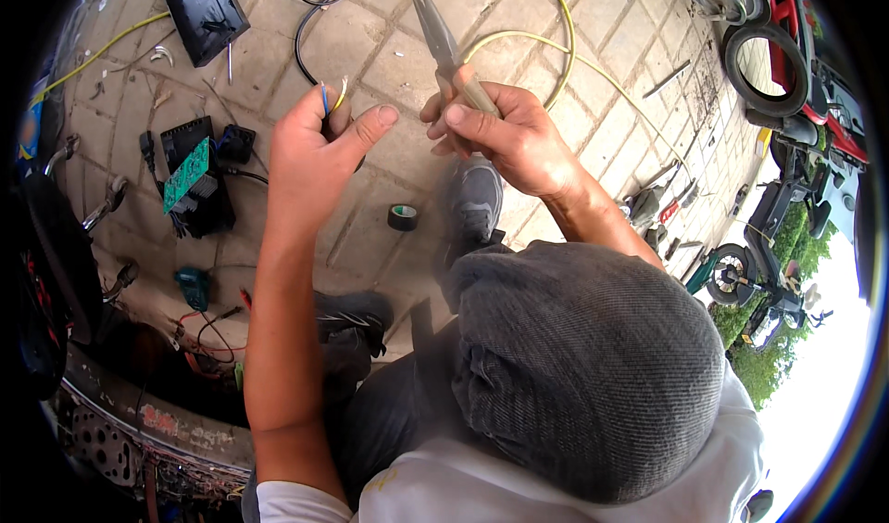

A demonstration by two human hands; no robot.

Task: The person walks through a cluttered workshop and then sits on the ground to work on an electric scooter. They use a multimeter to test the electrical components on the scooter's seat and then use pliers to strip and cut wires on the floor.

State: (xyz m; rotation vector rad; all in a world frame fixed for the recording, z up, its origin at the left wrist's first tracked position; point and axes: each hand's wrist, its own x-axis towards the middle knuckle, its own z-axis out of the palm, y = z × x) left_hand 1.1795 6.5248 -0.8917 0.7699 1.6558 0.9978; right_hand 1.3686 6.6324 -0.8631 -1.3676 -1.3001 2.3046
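My left hand (319, 148) is closed round the end of a black cable (299, 46). Above its fingers stick out a blue wire (324, 97) and a yellow-green wire (344, 89), their tips apart. My right hand (505, 134) grips a pair of scissors (437, 30) by the handles, with the blades pointing up and away from me. The blades stand apart from the wires, to their right. The right fingers partly hide the handles. Both hands are raised over the paving, a short gap between them.
On the paving lie a roll of tape (403, 216), a green circuit board (188, 176) on a black case, an open black box (206, 13) and a yellow cable (569, 23). A teal tool (192, 287) lies at left. Tools, a tyre (765, 71) and scooters are at right.
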